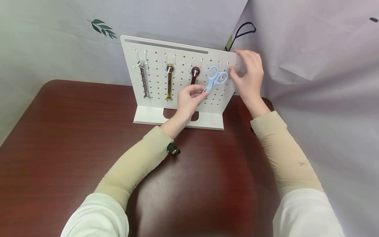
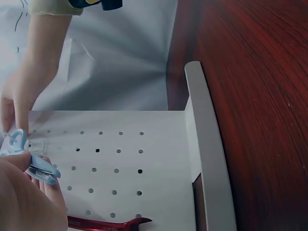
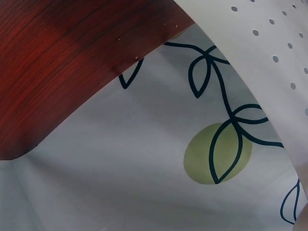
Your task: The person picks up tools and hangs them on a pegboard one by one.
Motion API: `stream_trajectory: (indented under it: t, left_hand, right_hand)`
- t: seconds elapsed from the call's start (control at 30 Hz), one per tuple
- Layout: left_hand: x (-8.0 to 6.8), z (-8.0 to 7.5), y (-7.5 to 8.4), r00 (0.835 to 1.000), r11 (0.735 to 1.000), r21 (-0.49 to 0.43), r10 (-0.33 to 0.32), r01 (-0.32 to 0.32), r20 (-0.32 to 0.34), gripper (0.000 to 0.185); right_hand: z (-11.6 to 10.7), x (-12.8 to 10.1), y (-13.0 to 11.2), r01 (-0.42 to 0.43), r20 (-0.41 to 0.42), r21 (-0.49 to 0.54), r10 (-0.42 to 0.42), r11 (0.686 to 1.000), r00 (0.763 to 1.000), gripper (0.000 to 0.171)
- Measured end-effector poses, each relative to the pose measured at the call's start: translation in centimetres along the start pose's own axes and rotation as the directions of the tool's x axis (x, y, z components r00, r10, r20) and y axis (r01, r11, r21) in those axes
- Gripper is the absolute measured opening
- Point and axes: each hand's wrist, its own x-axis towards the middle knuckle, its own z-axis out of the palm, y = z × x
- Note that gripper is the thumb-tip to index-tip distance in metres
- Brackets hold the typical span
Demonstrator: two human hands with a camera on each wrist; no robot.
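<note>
My left hand [image 1: 189,100] pinches a pair of light blue scissors [image 1: 211,82] low down, thumb in front, in the head view. Their finger loops point up and overlap the rightmost white hook of a white pegboard [image 1: 183,95]. In the left wrist view, the blue scissors [image 2: 42,168] show between thumb and fingers. My right hand [image 1: 250,74] is at the board's upper right corner, fingertips at the top edge and thumb in front, beside the scissors. Left of the scissors hang a red wrench [image 1: 194,75], a gold wrench [image 1: 169,82] and a silver wrench [image 1: 144,80].
The pegboard stands on a white base [image 1: 151,115] on a dark red wooden table [image 1: 74,138]. Behind it hangs a pale cloth [image 1: 71,49] with a leaf print. A black strap loop [image 1: 245,33] sticks up behind the board's right corner.
</note>
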Motion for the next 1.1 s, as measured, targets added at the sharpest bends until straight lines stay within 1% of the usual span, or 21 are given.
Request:
stream_trajectory:
  t: [0.13,0.3,0.4,0.6,0.73,1.1]
  left_hand:
    - [0.4,0.3,-0.5,1.000,1.000,0.007,-0.007,0.007,-0.020,0.024]
    - [0.8,0.6,-1.1,0.998,1.000,0.013,-0.024,0.025,-0.061,0.024]
    - [1.0,0.7,-1.4,0.997,1.000,0.015,-0.017,0.018,-0.072,0.023]
    - [1.1,0.9,-2.0,0.997,0.998,0.062,0.013,-0.009,-0.073,0.020]
    - [1.2,1.0,-2.3,0.998,0.997,0.072,0.021,-0.016,-0.066,0.020]
    - [1.5,0.9,-2.4,0.998,0.992,0.122,0.046,-0.040,-0.045,0.015]
  right_hand:
    - [0.0,0.0,0.0,-0.002,0.002,-0.002,0.002,1.000,1.000,0.037]
    - [0.0,0.1,-0.1,-0.003,0.008,-0.003,0.003,1.000,1.000,0.037]
    - [0.0,0.1,-0.1,-0.003,0.009,-0.008,0.003,1.000,1.000,0.037]
    - [0.0,0.0,-0.1,-0.010,0.010,-0.012,0.010,1.000,1.000,0.037]
    - [0.0,-0.1,0.0,-0.012,0.009,-0.014,0.012,1.000,1.000,0.037]
    - [0.0,-0.1,0.0,-0.001,0.009,-0.017,0.002,1.000,1.000,0.037]
